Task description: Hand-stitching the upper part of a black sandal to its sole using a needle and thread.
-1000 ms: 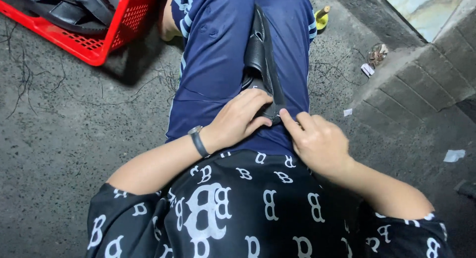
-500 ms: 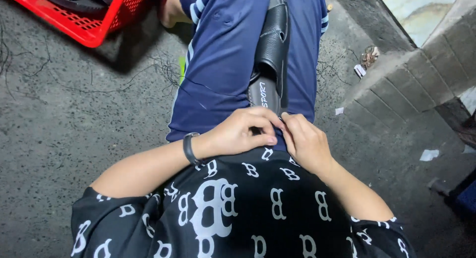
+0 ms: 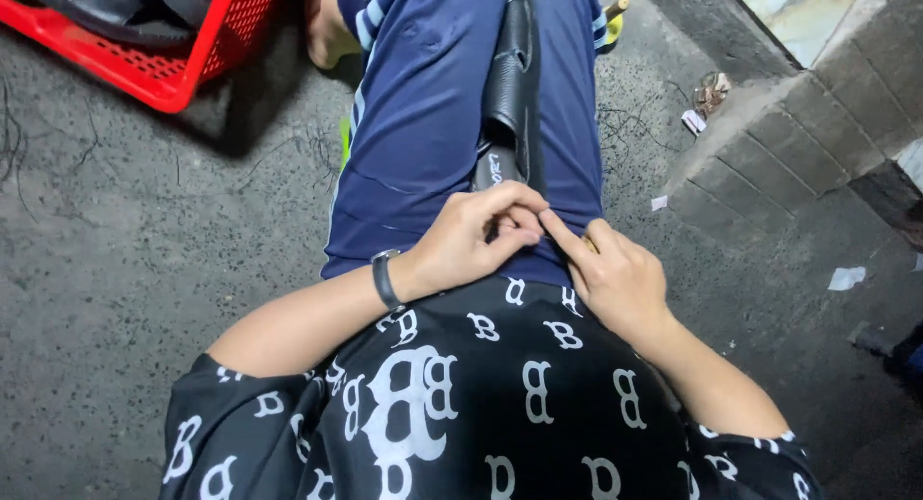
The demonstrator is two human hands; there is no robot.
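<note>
A black sandal (image 3: 511, 87) lies lengthwise between my thighs on dark blue trousers. My left hand (image 3: 471, 238), with a dark band on its wrist, is curled over the near end of the sandal, fingers pinched together. My right hand (image 3: 608, 274) sits right beside it, its index finger touching the left fingers at the sandal's heel. What the fingertips pinch is too small to make out. My black shirt with white letters fills the lower part of the view.
A red plastic crate (image 3: 173, 48) with dark footwear in it stands at the far left on the grey concrete floor. A brick step (image 3: 779, 144) rises at the right, with paper scraps (image 3: 846, 277) on the ground near it.
The view has shifted slightly. My two hands stay together at the sandal's near end; the left fingers have tightened into a pinch and the right index finger now points against them.
</note>
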